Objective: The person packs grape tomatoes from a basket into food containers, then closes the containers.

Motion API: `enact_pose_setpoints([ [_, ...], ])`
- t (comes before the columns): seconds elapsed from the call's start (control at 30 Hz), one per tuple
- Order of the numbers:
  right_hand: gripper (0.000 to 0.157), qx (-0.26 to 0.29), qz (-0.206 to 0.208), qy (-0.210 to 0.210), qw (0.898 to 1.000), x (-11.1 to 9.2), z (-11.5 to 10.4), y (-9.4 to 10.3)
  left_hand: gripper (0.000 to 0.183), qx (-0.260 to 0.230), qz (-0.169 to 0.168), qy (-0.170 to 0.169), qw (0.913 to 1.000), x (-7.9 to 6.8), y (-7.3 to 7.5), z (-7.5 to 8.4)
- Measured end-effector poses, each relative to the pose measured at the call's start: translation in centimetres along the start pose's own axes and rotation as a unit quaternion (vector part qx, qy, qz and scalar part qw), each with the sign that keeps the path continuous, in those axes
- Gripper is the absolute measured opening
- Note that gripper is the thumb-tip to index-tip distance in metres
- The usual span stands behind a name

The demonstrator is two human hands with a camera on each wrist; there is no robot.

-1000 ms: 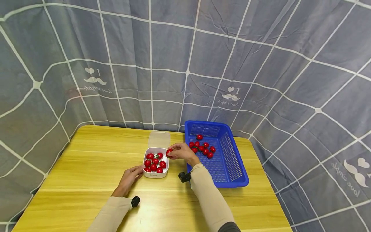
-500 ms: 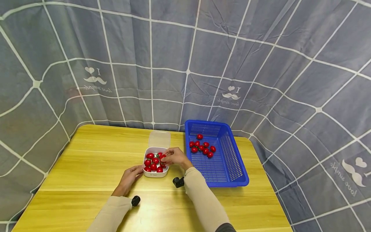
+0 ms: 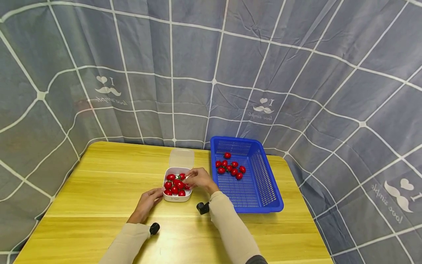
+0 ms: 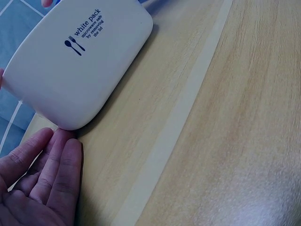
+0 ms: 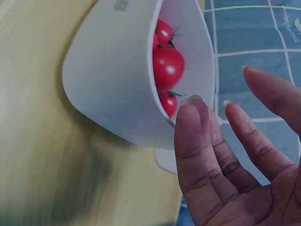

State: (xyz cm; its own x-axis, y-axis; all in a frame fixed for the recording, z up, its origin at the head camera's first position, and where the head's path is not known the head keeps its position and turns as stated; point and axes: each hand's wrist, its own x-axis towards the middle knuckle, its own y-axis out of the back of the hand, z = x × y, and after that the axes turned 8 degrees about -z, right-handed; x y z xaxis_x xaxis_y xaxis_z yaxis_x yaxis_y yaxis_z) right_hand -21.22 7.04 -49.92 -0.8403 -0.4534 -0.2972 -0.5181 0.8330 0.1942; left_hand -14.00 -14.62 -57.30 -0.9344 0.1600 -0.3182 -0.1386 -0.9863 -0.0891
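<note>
While the left hand (image 3: 147, 205) had its fairly straight fingers up against the left side of the white box (image 3: 177, 198), the right hand (image 3: 202, 179) was over the box's right edge, fingers loosely spread apart. A bunch of red tomatoes (image 3: 170, 177) sat inside the box, on the wooden surface (image 3: 115, 183), with a pale lid (image 3: 181, 159) just past its far edge. Off to the right, a blue basket (image 3: 273, 190) had more tomatoes (image 3: 234, 172), mostly toward its far left part

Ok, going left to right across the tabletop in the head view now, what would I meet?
Left hand, white rounded-square box, right hand, blue rectangular perforated plastic basket.
</note>
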Motion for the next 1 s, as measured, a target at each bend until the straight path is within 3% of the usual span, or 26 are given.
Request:
enact_pose_setpoints([
  [0.2,0.033,0.000,0.012,0.011,1.000,-0.8,-0.9,1.5,0.064,0.001,0.002,0.001,1.0000,0.0,0.1,-0.2],
  [0.43,0.034,0.035,0.038,0.032,0.998,-1.5,-1.6,4.2,0.062,-0.003,0.004,0.003,1.0000,0.2,0.2,-0.3],
  [0.8,0.030,0.127,0.109,0.035,0.985,-2.3,-0.6,9.0,0.064,-0.001,0.003,0.002,1.0000,0.2,0.2,-0.3],
  [1.0,0.028,0.144,0.140,0.018,0.980,-2.5,0.7,11.2,0.064,-0.006,0.002,0.003,1.0000,0.2,0.1,-0.2],
])
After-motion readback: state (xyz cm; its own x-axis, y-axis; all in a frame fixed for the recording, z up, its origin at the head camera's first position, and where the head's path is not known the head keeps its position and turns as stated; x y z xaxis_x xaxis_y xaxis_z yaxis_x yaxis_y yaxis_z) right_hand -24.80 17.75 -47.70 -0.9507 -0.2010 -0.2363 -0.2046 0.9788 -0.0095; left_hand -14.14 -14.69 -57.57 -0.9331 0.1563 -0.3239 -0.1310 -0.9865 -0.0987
